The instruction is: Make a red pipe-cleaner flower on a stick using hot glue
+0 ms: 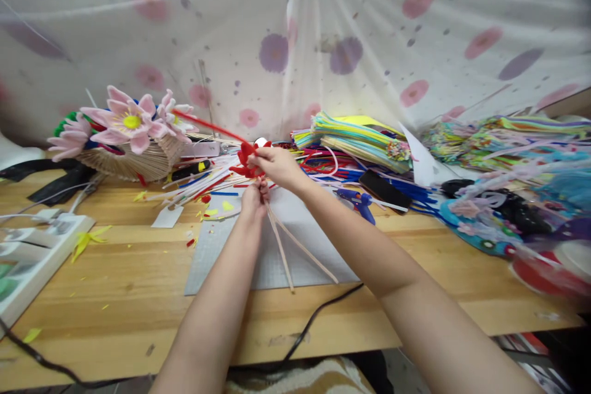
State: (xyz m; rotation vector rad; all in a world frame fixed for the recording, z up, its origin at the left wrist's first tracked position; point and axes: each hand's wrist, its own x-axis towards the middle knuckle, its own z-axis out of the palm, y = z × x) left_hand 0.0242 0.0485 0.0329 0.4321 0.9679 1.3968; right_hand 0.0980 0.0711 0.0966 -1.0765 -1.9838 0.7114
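Note:
Above the grey cutting mat (221,258), my left hand (255,196) is closed around the pale stems (282,246) of a red pipe-cleaner flower (244,159). Two stem ends hang below that hand, spread apart over the mat. My right hand (277,166) pinches the flower at its right side, just above the left hand. A long red pipe cleaner (212,126) sticks out from the flower toward the upper left. My fingers partly hide the petals, and exactly which strand the right fingertips grip is hard to see.
Pink pipe-cleaner flowers (129,120) stand at the back left, near a white power strip (46,246). Behind the mat lie loose pipe cleaners, a blue glue gun (357,202) and a black phone (384,189). Bundled pipe cleaners (360,141) are stacked behind. A black cable (318,314) crosses the front edge.

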